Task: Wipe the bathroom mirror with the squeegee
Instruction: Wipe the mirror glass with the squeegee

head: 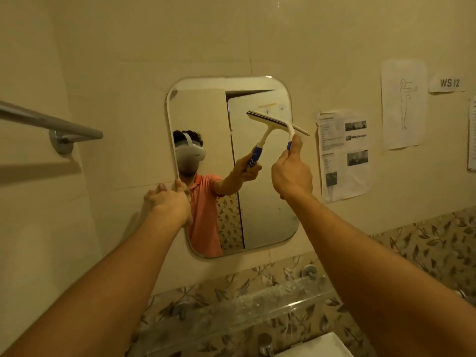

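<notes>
Right hand (292, 173): clamped on squeegee (291, 130), blade against mirror's (268, 202) upper right. Left hand (170, 202): at mirror's left edge, grip unclear.

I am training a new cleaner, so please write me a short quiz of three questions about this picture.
1. True or false: the right hand holds the squeegee by its handle.
2. Where on the mirror is its blade? A upper right; B lower left; C bottom centre.
3. Fill in: the left hand rests at the mirror's ____ edge.
Key: 1 true; 2 A; 3 left.
</notes>
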